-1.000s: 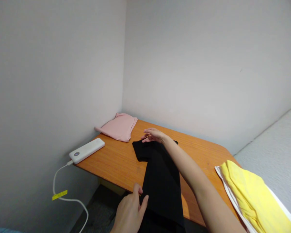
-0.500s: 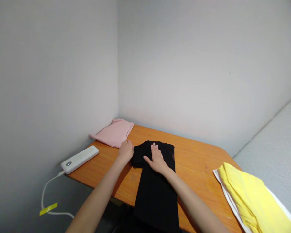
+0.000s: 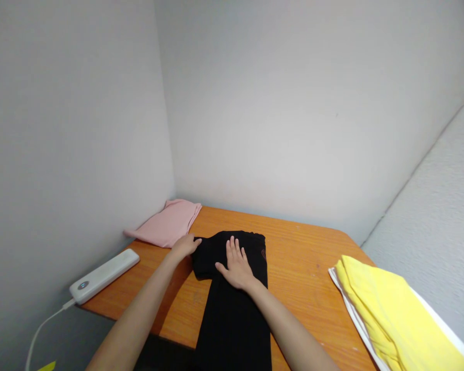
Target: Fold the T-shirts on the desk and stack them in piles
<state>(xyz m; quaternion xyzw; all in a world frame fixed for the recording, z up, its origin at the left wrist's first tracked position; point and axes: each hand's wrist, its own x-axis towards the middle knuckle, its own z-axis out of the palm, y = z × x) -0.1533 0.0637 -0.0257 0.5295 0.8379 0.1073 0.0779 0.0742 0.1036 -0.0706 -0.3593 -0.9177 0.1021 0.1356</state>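
Note:
A black short-sleeved shirt (image 3: 239, 319) lies on the wooden table, folded lengthwise, its sleeve pointing left and its lower end running over the near edge. My left hand (image 3: 185, 246) is closed on the upper outer corner of the sleeve; some of its fingers are hidden beneath the cloth. Flat on the shirt's upper part rests my right hand (image 3: 237, 266), fingers stretched out and thumb spread to the left. A small reddish mark shows at the shirt's right edge.
Folded pink cloth (image 3: 168, 221) lies in the back left corner by the wall. A white power bank (image 3: 104, 275) with a cable sits on the left edge of the table (image 3: 301, 288). Yellow and white folded cloths (image 3: 398, 314) are at the right.
The view has shifted, so most things appear further left. My left hand has turned and now pinches the sleeve's corner. My right hand stays flat on the shirt.

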